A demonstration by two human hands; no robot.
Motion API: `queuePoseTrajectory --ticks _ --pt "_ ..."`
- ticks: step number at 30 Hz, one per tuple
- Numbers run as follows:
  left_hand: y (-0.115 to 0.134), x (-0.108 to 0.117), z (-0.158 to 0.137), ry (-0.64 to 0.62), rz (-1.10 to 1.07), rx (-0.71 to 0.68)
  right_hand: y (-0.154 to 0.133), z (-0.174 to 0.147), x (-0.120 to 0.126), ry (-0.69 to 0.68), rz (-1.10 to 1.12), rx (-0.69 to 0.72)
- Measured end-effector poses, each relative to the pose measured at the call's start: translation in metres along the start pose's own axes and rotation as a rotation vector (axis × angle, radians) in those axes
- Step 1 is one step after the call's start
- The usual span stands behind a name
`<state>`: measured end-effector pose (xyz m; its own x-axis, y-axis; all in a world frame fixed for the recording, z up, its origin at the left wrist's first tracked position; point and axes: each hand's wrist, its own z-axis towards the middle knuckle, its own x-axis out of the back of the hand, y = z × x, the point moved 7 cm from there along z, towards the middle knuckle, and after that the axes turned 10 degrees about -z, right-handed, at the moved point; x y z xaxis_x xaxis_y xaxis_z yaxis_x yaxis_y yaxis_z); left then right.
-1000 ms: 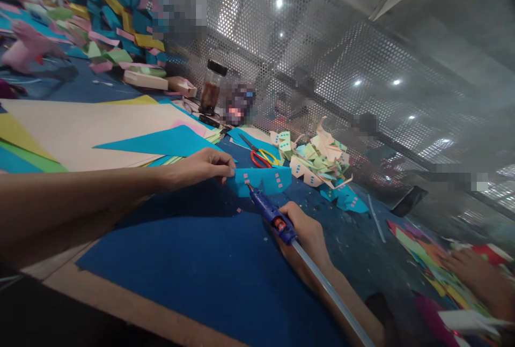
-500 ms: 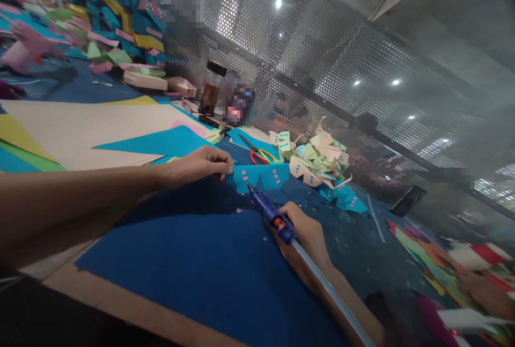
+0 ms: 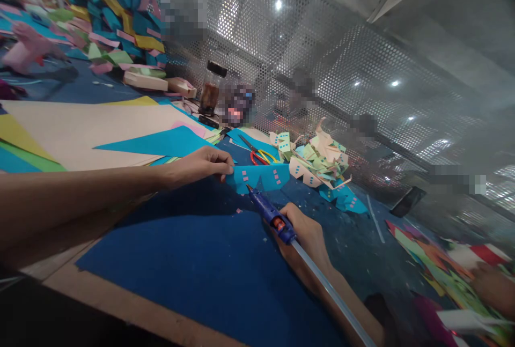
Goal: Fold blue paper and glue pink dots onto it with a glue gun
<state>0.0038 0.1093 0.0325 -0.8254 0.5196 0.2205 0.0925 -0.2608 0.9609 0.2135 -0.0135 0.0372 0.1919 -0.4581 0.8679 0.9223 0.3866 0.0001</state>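
Between the thumb and fingers of my left hand (image 3: 209, 163) is the left end of a blue paper cutout (image 3: 265, 175), marked with small pink squares and notched along its lower edge. My right hand (image 3: 303, 234) grips a blue glue gun (image 3: 270, 212), its nozzle at the cutout's lower left part; whether it touches the paper I cannot tell. A long clear glue stick (image 3: 328, 287) sticks out of the gun's back end. Just behind the cutout lie scissors (image 3: 261, 155) with red and yellow handles. A tiny pink square (image 3: 238, 211) rests on the dark blue table mat.
A heap of cut paper pieces (image 3: 322, 156) lies right of the cutout. Large paper sheets (image 3: 88, 127) cover the left side. A dark-lidded jar (image 3: 211, 89) stands behind. Another person's hand (image 3: 493, 285) is at the right, near coloured papers. The table edge (image 3: 132, 312) runs in front.
My hands, the glue gun and the blue cutout stay almost where they were. At the far right, another person's hand has shifted over the coloured papers.
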Motion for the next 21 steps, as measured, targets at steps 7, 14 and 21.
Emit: queuePoseTrajectory --ticks 7,14,21 --pt "0.0018 -0.0009 -0.0003 0.000 0.001 -0.001 0.0011 -0.0005 -0.0017 -0.018 -0.013 -0.009" --pt "0.0017 -0.0003 -0.0008 0.002 -0.008 -0.002 0.0006 -0.0004 -0.0009 -0.017 -0.052 0.001" --pt "0.0023 -0.0004 -0.0013 0.002 0.002 -0.002 0.0005 -0.0001 -0.0006 -0.012 -0.044 0.002"
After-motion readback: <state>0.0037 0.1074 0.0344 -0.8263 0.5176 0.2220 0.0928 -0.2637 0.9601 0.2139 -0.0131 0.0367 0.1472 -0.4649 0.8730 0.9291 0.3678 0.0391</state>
